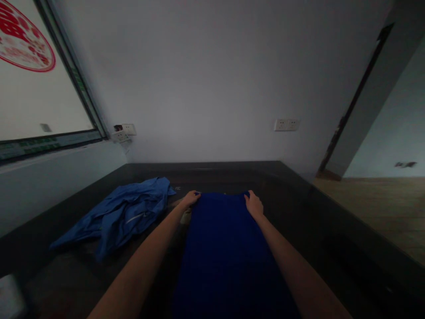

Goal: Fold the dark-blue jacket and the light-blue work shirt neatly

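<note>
A dark blue cloth (pixel 226 248), perhaps a garment, stretches from its far edge down to the bottom of the head view. My left hand (pixel 191 198) pinches its far left corner, fingers closed. At the far right corner, my right hand (pixel 254 205) grips the same cloth with fingers wrapped over the edge. Between both hands the far edge runs nearly straight. A crumpled lighter blue garment (pixel 133 208) lies to the left of my left arm. Under my left wrist shows a small pale object (pixel 186 216), too dim to name.
All this is on a large dark, glossy tabletop (pixel 292 195) against a plain wall (pixel 206 88). Wall sockets (pixel 287 125) sit right, others (pixel 129 129) at the left corner. A window (pixel 40 102) with a red sticker is at left. A blurred white object (pixel 11 297) occupies the lower left.
</note>
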### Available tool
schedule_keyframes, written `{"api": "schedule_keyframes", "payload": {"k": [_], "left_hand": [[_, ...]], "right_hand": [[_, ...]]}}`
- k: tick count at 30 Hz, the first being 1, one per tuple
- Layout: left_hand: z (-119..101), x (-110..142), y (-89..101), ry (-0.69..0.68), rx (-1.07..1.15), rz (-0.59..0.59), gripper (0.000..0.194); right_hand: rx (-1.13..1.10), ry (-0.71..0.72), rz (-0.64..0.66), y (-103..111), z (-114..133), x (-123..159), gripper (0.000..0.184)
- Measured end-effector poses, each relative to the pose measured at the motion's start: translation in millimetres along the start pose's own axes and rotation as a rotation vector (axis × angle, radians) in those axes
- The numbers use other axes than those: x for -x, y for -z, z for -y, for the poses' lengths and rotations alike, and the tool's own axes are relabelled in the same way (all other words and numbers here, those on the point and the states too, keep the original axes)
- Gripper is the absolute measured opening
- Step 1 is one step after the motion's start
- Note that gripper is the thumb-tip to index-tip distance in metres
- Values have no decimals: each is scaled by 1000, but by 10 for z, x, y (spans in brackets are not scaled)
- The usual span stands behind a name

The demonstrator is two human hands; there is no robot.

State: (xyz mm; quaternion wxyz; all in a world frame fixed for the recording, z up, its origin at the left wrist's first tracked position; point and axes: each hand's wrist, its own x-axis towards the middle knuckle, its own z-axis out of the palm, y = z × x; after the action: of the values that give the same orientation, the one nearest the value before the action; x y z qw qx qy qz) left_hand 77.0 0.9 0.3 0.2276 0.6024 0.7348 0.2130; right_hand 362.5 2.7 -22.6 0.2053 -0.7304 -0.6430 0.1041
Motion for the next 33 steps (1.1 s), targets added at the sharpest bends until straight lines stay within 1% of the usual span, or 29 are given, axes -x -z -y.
{"api": "schedule_keyframes", "payload": {"k": [3,7,9,11,14,17,19,21,23,26,30,33], "left_hand": [[5,72,-34,-23,-123,-48,30],[-35,244,-28,-57,-268,-159,43],[-86,343,2,-113,-311,-211,46],[-150,455,17,-202,-336,-223,44],[-227,680,-47,-353,-358,-149,38],[-222,986,-188,-457,-370,-33,38],[-168,1206,-274,-517,-373,34,45],[-97,1400,-330,-566,-372,83,50],[-37,1538,-357,-587,-375,109,52],[6,1632,-371,-594,-398,123,53],[17,1652,-388,-602,-420,88,52],[34,1662,-405,-605,-424,56,50]], "right_hand": [[-18,20,3,8,-8,-8,39],[-26,78,-16,122,-23,9,43],[-15,116,-40,219,-20,35,48],[0,170,-56,314,6,86,50],[16,290,-27,390,82,249,47],[34,408,59,365,123,553,44],[71,476,149,325,85,805,48],[115,520,237,294,-7,1040,53],[143,535,273,285,-127,1212,56],[159,559,256,299,-284,1324,57],[154,578,188,313,-401,1325,56],[162,547,177,314,-483,1313,57]]}}
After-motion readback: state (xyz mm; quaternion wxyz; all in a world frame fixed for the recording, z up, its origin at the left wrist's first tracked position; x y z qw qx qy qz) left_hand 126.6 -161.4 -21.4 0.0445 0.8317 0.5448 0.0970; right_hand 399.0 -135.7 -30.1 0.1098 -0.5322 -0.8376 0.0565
